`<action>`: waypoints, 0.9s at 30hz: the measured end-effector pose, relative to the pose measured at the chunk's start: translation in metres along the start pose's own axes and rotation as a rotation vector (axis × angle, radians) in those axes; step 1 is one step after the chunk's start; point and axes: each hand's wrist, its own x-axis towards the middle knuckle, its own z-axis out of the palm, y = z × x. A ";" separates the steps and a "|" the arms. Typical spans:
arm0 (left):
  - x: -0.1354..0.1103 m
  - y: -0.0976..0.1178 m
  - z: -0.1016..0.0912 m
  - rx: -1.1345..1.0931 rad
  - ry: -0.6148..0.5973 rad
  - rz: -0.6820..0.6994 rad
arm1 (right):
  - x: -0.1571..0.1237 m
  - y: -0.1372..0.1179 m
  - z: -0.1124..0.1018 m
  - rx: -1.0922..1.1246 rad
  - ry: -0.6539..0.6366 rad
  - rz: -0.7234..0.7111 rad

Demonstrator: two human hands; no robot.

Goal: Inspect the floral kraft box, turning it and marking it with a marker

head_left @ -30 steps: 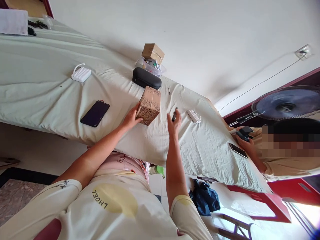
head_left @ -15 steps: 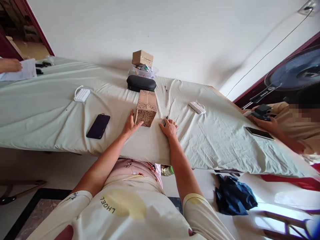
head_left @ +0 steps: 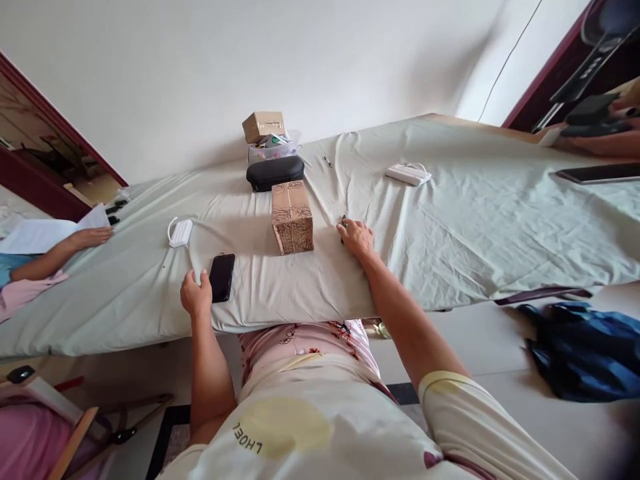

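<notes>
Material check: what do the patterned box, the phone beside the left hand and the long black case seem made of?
Patterned box: matte cardboard, judging by its brown surface with dark line drawings. Phone: flat, smooth dark face, probably glass; its back is hidden. Long black case: dull finish with soft highlights, perhaps fabric-covered or moulded plastic; unclear which.

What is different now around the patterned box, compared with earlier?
The left grip released the patterned box, moving left beside the phone. The right grip lowered to the cloth, a dark slim object partly under it. The box remains near the black case; phone unmoved.
</notes>
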 end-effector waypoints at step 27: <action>-0.068 0.050 0.037 -0.377 -0.141 0.041 | -0.004 -0.011 -0.013 0.740 0.426 -0.132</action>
